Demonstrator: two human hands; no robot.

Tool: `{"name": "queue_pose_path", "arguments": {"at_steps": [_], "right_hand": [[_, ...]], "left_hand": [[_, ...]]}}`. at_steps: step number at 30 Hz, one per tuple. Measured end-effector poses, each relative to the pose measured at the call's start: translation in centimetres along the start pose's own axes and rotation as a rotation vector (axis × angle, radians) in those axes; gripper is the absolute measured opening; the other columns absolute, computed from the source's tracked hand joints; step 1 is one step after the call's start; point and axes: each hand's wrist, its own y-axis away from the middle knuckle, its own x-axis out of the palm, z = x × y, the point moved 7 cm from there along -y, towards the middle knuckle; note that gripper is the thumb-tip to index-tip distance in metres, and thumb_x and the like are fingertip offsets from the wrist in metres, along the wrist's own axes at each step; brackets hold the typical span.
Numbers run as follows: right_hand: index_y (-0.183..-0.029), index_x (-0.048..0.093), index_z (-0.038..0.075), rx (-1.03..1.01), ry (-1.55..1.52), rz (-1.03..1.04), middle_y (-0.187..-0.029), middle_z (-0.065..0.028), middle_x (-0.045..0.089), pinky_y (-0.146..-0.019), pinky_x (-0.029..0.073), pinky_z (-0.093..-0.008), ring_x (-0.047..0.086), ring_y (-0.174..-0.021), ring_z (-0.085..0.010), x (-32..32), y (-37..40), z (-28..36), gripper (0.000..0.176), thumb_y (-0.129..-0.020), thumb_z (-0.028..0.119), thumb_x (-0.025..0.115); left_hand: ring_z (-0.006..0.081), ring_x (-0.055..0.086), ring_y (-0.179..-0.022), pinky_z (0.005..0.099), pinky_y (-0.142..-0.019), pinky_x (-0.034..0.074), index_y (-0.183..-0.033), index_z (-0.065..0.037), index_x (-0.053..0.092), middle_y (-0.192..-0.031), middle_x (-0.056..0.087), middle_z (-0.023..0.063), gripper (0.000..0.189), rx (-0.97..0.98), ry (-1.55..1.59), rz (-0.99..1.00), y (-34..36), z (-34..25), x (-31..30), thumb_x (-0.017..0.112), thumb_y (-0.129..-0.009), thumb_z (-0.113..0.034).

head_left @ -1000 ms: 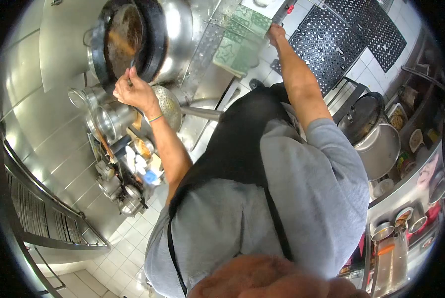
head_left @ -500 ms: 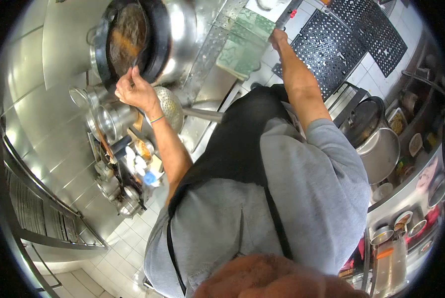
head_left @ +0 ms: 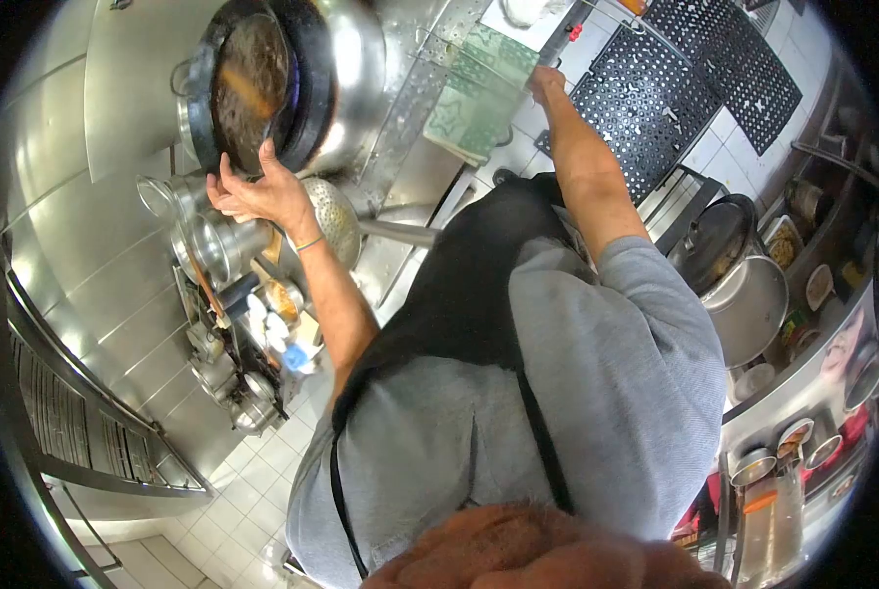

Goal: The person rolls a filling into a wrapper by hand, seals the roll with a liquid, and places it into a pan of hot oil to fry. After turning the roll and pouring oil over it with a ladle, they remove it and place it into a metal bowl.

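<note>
My left hand (head_left: 263, 194) is open beside the near rim of a dark wok (head_left: 319, 93), its fingers spread and nothing visible between them. Brown liquid (head_left: 246, 86) fills the wok, with an orange-brown patch in it. A perforated metal skimmer (head_left: 333, 218) lies just right of my left wrist. My right hand (head_left: 545, 82) is closed at the right edge of a green patterned sheet (head_left: 479, 103), near a metal bar with a red piece (head_left: 575, 32). What its fingers hold is hidden.
Metal pots and strainers (head_left: 209, 240) stand left of my left forearm. Black perforated mats (head_left: 645, 103) lie on the tiles at upper right. A large lidded pot (head_left: 748, 309) and small food containers (head_left: 783, 240) are at the right.
My left hand has opened from a pinch and moved slightly down from the wok. My right hand stays nearly in place, a little lower.
</note>
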Motion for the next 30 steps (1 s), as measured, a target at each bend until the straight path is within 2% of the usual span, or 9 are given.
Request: {"name": "queue_pose_path", "arguments": {"at_steps": [7,9,12,15,18,21,24,26,30], "right_hand": [[-0.101,0.074,0.012,0.161,-0.386,0.046,-0.106,-0.0093,0.075,-0.075,0.058,-0.0388,0.073,-0.093,-0.0275,1.4,-1.3,-1.4,0.023,-0.083,0.02,0.063],[-0.102,0.075,0.013,0.348,-0.81,0.031,-0.104,-0.0084,0.076,-0.071,0.057,-0.0387,0.073,-0.089,-0.0261,5.2,-3.7,-2.7,0.023,-0.081,0.02,0.067],[-0.104,0.072,0.002,0.017,-0.158,-0.02,-0.098,-0.0103,0.074,-0.066,0.054,-0.0384,0.07,-0.08,-0.0246,0.9,-1.1,-0.6,0.027,-0.083,0.019,0.071],[-0.102,0.068,-0.008,0.595,-1.564,-0.148,-0.096,-0.0137,0.071,-0.064,0.053,-0.0378,0.067,-0.078,-0.0245,3.2,0.1,-2.2,0.034,-0.086,0.021,0.072],[-0.095,0.069,-0.004,0.539,-1.494,-0.135,-0.095,-0.021,0.072,-0.073,0.054,-0.041,0.071,-0.084,-0.0312,3.6,-0.4,-2.1,0.021,-0.084,0.011,0.059],[-0.092,0.068,-0.005,0.576,-1.515,-0.126,-0.092,-0.0216,0.071,-0.069,0.053,-0.0429,0.069,-0.08,-0.0304,5.6,-2.3,-3.0,0.019,-0.081,0.009,0.059],[-0.088,0.066,-0.004,0.536,-1.395,-0.121,-0.083,-0.0208,0.069,-0.065,0.052,-0.0436,0.067,-0.073,-0.0299,2.5,0.3,-2.1,0.015,-0.08,0.007,0.06],[-0.085,0.066,-0.003,0.524,-1.509,-0.131,-0.079,-0.0196,0.066,-0.064,0.052,-0.0425,0.065,-0.068,-0.0285,6.4,-3.1,-2.9,0.013,-0.08,0.008,0.06],[-0.08,0.064,-0.003,0.57,-1.636,-0.117,-0.073,-0.0177,0.063,-0.058,0.05,-0.0419,0.062,-0.061,-0.0257,4.9,-1.6,-2.3,0.012,-0.081,0.008,0.059]], "left_hand": [[0.0394,0.031,-0.141,0.0618,-0.111,0.021,-0.133,-0.012,0.057,-0.151,0.032,0.0194,0.073,-0.019,-0.018,-0.027,0.0,-0.2,-0.2,0.085,-0.078,-0.051],[0.0399,0.029,-0.142,0.0626,-0.112,0.02,-0.134,-0.011,0.057,-0.152,0.031,0.02,0.074,-0.026,-0.017,-0.018,0.0,-0.1,-0.2,0.085,-0.078,-0.05],[0.0399,0.029,-0.142,0.0628,-0.112,0.019,-0.134,-0.011,0.057,-0.153,0.029,0.0205,0.074,-0.019,0.025,-0.018,-0.1,-0.1,-0.2,0.086,-0.077,-0.049],[0.0396,0.029,-0.142,0.0619,-0.113,0.02,-0.134,-0.011,0.057,-0.154,0.028,0.0204,0.074,-0.054,-0.022,0.003,-0.1,0.2,-0.1,0.087,-0.077,-0.048],[0.0395,0.03,-0.141,0.0613,-0.113,0.02,-0.134,-0.01,0.057,-0.154,0.029,0.0206,0.075,-0.027,-0.008,-0.009,-0.1,0.3,0.0,0.087,-0.077,-0.048],[0.0393,0.029,-0.142,0.0609,-0.113,0.02,-0.134,-0.01,0.056,-0.154,0.028,0.0208,0.076,-0.031,-0.028,0.0,-0.1,0.5,0.1,0.087,-0.077,-0.048],[0.0392,0.028,-0.142,0.0607,-0.113,0.019,-0.135,-0.01,0.055,-0.154,0.028,0.0211,0.076,-0.037,-0.035,0.01,-0.1,0.3,0.0,0.086,-0.077,-0.048],[0.0391,0.028,-0.142,0.0608,-0.113,0.019,-0.136,-0.009,0.055,-0.154,0.027,0.0211,0.077,-0.035,-0.039,0.017,-0.1,0.1,-0.1,0.086,-0.078,-0.048],[0.0393,0.028,-0.142,0.0609,-0.113,0.019,-0.137,-0.008,0.054,-0.154,0.027,0.0213,0.077,-0.047,-0.044,0.031,-0.2,-0.1,-0.2,0.086,-0.079,-0.048]]}}
